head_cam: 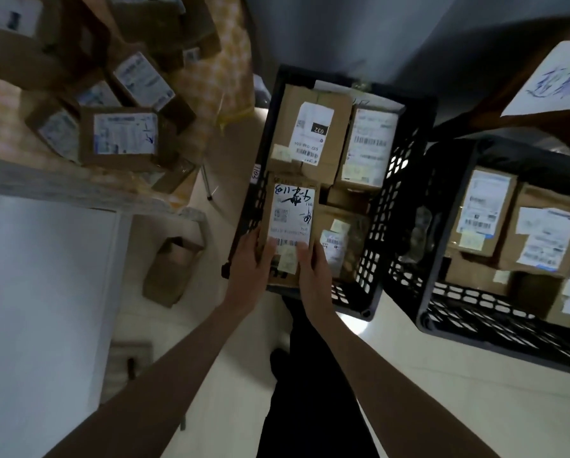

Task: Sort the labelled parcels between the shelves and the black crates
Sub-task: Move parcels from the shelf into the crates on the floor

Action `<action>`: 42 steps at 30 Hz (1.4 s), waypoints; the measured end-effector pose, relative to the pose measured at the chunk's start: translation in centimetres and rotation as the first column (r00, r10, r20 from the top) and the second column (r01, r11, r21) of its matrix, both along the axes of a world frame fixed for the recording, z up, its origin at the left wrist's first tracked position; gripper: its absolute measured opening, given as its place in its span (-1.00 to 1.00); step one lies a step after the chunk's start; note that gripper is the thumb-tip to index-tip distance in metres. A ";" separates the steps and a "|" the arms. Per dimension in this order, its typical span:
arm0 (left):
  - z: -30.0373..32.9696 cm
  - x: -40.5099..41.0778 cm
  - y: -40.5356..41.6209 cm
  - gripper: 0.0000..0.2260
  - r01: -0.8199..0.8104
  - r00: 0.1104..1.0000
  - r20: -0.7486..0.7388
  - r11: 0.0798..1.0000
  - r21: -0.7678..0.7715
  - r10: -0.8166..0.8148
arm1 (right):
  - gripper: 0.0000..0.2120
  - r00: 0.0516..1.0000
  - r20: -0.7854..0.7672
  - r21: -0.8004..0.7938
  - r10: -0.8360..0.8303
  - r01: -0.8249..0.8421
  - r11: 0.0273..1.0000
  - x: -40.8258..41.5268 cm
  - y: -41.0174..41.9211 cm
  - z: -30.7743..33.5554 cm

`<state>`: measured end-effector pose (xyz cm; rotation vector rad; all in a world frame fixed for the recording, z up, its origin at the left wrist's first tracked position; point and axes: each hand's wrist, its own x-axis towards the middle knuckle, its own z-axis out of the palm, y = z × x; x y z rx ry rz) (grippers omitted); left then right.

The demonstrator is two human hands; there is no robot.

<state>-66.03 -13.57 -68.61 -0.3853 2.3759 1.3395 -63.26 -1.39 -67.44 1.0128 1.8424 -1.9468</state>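
Note:
I hold a small brown cardboard parcel (292,213) with a white label and black handwriting over the near left corner of a black crate (406,180). My left hand (252,262) grips its left edge, and my right hand (311,267) grips its near right edge with the thumb on the label. Inside this crate lie other labelled boxes, one marked 032 (310,133). A second black crate (442,309) to the right holds several more labelled parcels. A shelf (78,190) at the upper left carries a pile of labelled boxes (125,137).
A brown box (171,272) lies on the pale floor below the shelf. A white panel (42,309) fills the left side. A sheet with blue handwriting (554,81) hangs at the upper right. My dark trouser leg and shoe (306,375) stand between the arms.

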 end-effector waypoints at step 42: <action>30.4 4.8 -9.9 -0.42 -0.123 0.844 -0.387 0.567 -0.814 -0.372 | -0.44 0.489 0.013 0.967 0.872 -0.228 0.114 -0.3 -4.5 29.5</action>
